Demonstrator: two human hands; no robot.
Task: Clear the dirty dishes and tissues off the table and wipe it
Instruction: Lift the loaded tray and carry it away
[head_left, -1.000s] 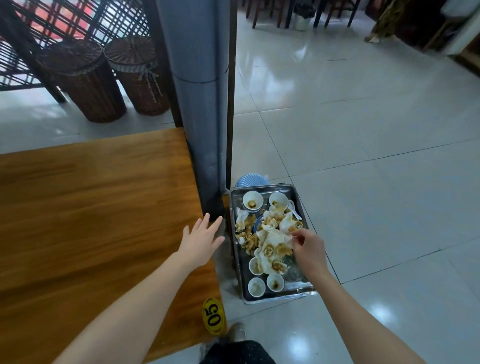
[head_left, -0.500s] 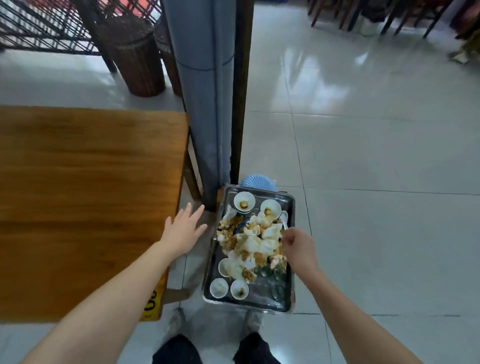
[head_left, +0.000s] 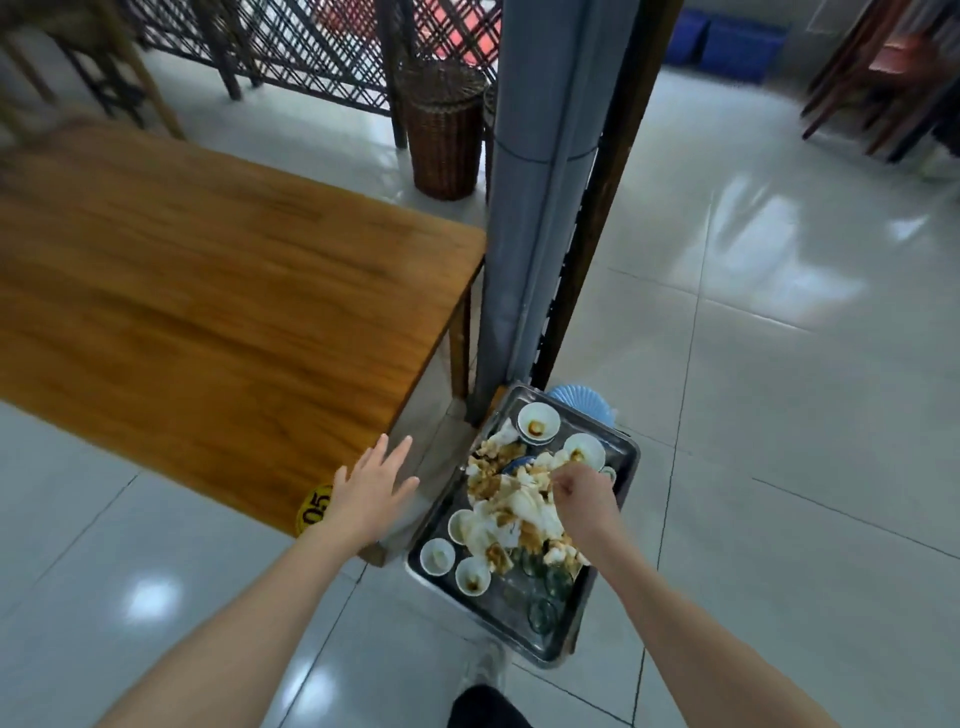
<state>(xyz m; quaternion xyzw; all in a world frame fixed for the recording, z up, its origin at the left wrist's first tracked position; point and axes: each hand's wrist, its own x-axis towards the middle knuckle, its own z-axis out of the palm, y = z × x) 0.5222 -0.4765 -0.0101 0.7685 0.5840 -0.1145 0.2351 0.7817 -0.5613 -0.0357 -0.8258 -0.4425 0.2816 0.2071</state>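
A heap of soiled tissues (head_left: 511, 506) is being pinched at its top by the right hand (head_left: 584, 499), whose fingers are being curled closed around the paper. The heap is being carried on a metal tray (head_left: 618, 467) low beside the table corner, together with small white sauce bowls (head_left: 538, 422) and clear glasses (head_left: 543, 613); a blue ribbed dish (head_left: 584, 401) is being partly hidden at the tray's far edge. The left hand (head_left: 371, 496) is being held flat with fingers spread, gripping nothing, over the corner of the wooden table (head_left: 208, 296), just beside a yellow "05" tag (head_left: 314, 509). A grey padded pillar (head_left: 540, 182) is being shown beyond the tray, with a wicker basket (head_left: 444, 135) behind.
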